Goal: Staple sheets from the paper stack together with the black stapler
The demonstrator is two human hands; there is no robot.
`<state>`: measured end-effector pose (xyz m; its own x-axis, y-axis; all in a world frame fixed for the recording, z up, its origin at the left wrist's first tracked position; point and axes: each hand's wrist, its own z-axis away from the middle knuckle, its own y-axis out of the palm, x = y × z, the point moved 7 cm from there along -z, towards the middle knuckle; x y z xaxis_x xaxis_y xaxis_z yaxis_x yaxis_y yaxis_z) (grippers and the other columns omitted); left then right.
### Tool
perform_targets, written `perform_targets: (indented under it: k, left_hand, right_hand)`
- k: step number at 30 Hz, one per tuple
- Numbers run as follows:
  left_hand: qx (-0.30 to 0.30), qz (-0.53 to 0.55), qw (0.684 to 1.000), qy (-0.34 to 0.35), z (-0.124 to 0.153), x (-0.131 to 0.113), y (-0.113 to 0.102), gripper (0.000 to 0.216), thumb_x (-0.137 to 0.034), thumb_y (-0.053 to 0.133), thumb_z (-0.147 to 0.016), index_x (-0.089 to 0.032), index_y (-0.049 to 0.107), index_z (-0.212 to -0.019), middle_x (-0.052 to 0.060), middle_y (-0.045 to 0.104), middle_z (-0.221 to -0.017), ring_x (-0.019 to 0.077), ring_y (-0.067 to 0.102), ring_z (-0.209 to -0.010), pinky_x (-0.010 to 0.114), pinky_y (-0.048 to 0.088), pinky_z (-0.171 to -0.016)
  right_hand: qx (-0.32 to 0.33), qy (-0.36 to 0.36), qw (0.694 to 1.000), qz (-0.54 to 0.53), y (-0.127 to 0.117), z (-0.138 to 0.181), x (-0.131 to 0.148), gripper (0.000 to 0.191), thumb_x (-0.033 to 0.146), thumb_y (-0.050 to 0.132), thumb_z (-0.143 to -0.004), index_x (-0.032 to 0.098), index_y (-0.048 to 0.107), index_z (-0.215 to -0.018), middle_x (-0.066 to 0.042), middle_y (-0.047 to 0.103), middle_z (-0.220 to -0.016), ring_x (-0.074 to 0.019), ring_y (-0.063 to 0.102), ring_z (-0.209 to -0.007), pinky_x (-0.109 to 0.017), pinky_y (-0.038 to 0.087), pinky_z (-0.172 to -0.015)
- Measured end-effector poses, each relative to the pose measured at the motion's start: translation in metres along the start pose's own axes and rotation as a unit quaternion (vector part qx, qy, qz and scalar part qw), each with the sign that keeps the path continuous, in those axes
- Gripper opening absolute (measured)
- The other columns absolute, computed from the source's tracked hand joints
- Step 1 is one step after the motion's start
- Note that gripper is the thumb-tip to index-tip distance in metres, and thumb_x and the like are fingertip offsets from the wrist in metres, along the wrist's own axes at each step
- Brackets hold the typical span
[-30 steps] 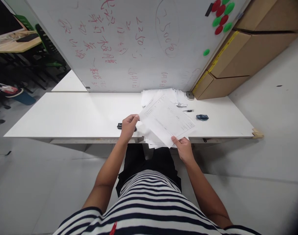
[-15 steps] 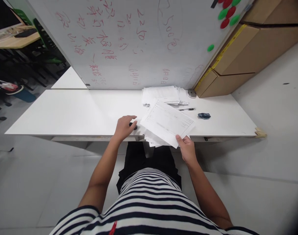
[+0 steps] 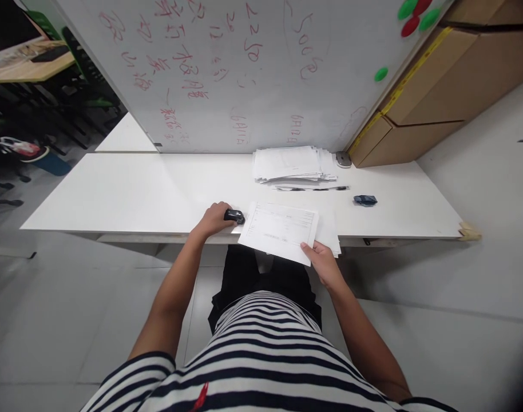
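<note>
My right hand [image 3: 322,262] pinches the near corner of a printed sheet of paper [image 3: 280,230], which lies on top of a few more sheets at the front edge of the white table [image 3: 128,194]. My left hand [image 3: 213,218] is curled over a small black stapler [image 3: 234,216] just left of the sheet. A taller stack of papers [image 3: 290,163] sits at the back of the table against the whiteboard.
A whiteboard [image 3: 227,68] with red writing and round magnets [image 3: 380,74] stands behind the table. A pen [image 3: 313,188] lies before the stack, a small dark blue object [image 3: 365,199] to the right. Cardboard boxes [image 3: 433,80] stand at back right. Desks and chairs are at far left.
My left hand let go of the sheet and moved down left onto the black stapler. My right hand lowered the sheet flat toward the table's front edge.
</note>
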<state>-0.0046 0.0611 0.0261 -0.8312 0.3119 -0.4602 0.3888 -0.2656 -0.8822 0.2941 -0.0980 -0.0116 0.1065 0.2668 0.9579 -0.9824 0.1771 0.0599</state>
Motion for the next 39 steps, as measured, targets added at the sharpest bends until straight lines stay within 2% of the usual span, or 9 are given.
perform_targets:
  k: [11,18,23,29,32,36,39]
  left_hand:
    - [0.051,0.0,0.998,0.02,0.004,-0.01,0.004,0.03,-0.037,0.064,-0.073,-0.023,0.055,-0.097,0.006,0.057,-0.105,0.025,0.052,-0.097,0.035,0.043,-0.075]
    - [0.049,0.024,0.998,0.021,0.005,-0.007,0.002,0.033,-0.036,0.064,-0.073,-0.023,0.055,-0.102,0.006,0.056,-0.108,0.0243,0.051,-0.099,0.035,0.044,-0.079]
    - [0.05,-0.001,0.999,0.02,0.004,-0.01,0.003,0.031,-0.035,0.064,-0.072,-0.022,0.056,-0.099,0.006,0.058,-0.105,0.0246,0.053,-0.097,0.035,0.043,-0.077]
    - [0.06,-0.02,0.998,0.025,0.005,-0.013,0.006,0.031,-0.036,0.061,-0.072,-0.023,0.057,-0.101,0.007,0.059,-0.107,0.0263,0.053,-0.099,0.038,0.044,-0.079]
    - [0.079,-0.012,0.996,0.029,0.007,-0.015,0.005,0.036,-0.037,0.06,-0.071,-0.025,0.058,-0.106,0.007,0.059,-0.112,0.027,0.052,-0.104,0.038,0.045,-0.084]
    - [0.146,0.043,0.988,0.037,0.006,-0.019,-0.004,0.045,-0.041,0.057,-0.073,-0.026,0.058,-0.115,0.005,0.058,-0.123,0.027,0.05,-0.117,0.037,0.044,-0.095]
    - [0.163,0.055,0.984,0.035,0.0,-0.023,-0.017,0.045,-0.045,0.052,-0.077,-0.029,0.059,-0.118,0.003,0.05,-0.138,0.028,0.04,-0.13,0.04,0.039,-0.103]
  right_hand:
    - [0.006,0.036,0.999,0.018,0.011,0.007,-0.013,0.05,0.053,0.068,-0.077,0.02,0.068,-0.114,-0.008,0.071,-0.112,-0.0281,0.065,-0.103,-0.046,0.047,-0.097]
    - [-0.004,0.033,0.999,0.009,0.008,0.011,-0.019,0.05,0.053,0.068,-0.077,0.019,0.069,-0.113,-0.008,0.071,-0.111,-0.0285,0.065,-0.104,-0.047,0.048,-0.096]
    - [-0.01,0.024,0.999,0.03,0.007,0.012,-0.014,0.048,0.053,0.068,-0.078,0.02,0.069,-0.113,-0.008,0.07,-0.114,-0.0282,0.064,-0.106,-0.046,0.047,-0.097]
    - [0.013,0.023,1.0,0.003,0.017,0.007,-0.016,0.048,0.051,0.068,-0.078,0.02,0.068,-0.114,-0.008,0.071,-0.114,-0.0273,0.065,-0.106,-0.045,0.047,-0.098]
    - [0.021,0.037,0.999,0.001,0.024,0.005,-0.024,0.048,0.051,0.069,-0.077,0.019,0.068,-0.113,-0.008,0.071,-0.113,-0.0276,0.065,-0.105,-0.046,0.047,-0.098]
    - [0.026,0.038,0.999,-0.006,0.028,0.005,-0.033,0.047,0.051,0.069,-0.077,0.02,0.068,-0.112,-0.008,0.07,-0.114,-0.0281,0.064,-0.107,-0.046,0.046,-0.099]
    - [0.026,0.039,0.999,-0.009,0.029,0.008,-0.032,0.046,0.052,0.068,-0.077,0.02,0.068,-0.11,-0.008,0.071,-0.114,-0.0284,0.064,-0.107,-0.046,0.047,-0.098]
